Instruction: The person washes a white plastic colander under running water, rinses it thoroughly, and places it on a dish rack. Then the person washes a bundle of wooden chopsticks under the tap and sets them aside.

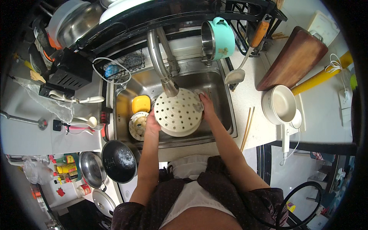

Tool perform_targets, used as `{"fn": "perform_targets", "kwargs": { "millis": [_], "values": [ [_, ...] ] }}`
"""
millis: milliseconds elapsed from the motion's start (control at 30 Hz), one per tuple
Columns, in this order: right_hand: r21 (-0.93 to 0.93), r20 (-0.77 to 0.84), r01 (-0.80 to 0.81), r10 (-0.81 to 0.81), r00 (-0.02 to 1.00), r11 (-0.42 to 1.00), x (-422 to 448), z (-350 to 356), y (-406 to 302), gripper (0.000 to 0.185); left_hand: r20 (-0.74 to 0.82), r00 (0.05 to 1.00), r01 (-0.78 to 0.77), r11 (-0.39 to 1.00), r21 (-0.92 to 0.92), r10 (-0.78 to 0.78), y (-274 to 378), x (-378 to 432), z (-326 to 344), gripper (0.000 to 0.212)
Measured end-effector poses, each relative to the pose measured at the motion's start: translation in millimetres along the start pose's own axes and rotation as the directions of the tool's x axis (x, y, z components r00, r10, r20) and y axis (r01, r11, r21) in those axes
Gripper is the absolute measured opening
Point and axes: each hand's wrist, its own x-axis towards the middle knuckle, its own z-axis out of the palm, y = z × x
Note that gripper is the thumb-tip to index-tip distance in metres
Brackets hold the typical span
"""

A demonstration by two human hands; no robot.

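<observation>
Over the stainless steel sink [218, 83], my left hand [152, 122] grips the left rim of a cream-coloured perforated steamer tray [178, 115]. At its upper right rim, my right hand [206, 104] presses a greyish scrubbing cloth [198, 105] against it. The tray's holed face is turned up, under the spout of the steel faucet [170, 86]. Left of it in the basin lie a yellow dish [141, 104] and, below that, a patterned bowl [138, 126], partly hidden by my left hand.
Chopsticks [247, 129] and a white long-handled pot [279, 105] rest on the right counter by a wooden cutting board [293, 59]. A ladle [235, 76] and a turquoise pot [220, 40] hang behind. A black inner pot [119, 161] stands at lower left.
</observation>
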Motion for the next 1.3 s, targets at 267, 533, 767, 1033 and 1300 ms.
{"fn": "perform_targets", "kwargs": {
  "millis": [267, 533, 767, 1033, 1300],
  "values": [
    [-0.446, -0.31, 0.287, -0.447, 0.839, 0.848, -12, 14, 32, 0.038, -0.416, 0.864, -0.347, 0.934, -0.083, 0.283, -47, 27, 76, 0.055],
    [-0.897, 0.144, 0.408, -0.759, 0.635, 0.17, -56, 49, 45, 0.045, -0.33, 0.846, -0.409, 0.906, 0.105, 0.42, -67, 33, 93, 0.042],
    [-0.627, 0.647, 0.779, -0.573, 0.504, -0.022, -47, 66, -7, 0.032, -0.154, 0.974, -0.151, 0.984, 0.091, 0.164, -59, 54, 72, 0.033],
    [-0.642, 0.6, 0.759, -0.548, 0.583, 0.105, -55, 46, -32, 0.031, -0.244, 0.948, -0.178, 0.977, 0.12, 0.203, -33, 53, 80, 0.011],
    [-0.733, 0.533, 0.678, -0.569, 0.626, 0.06, -45, 5, -31, 0.036, -0.301, 0.924, -0.214, 0.971, 0.107, 0.237, -65, 42, 115, 0.012]
  ]
}}
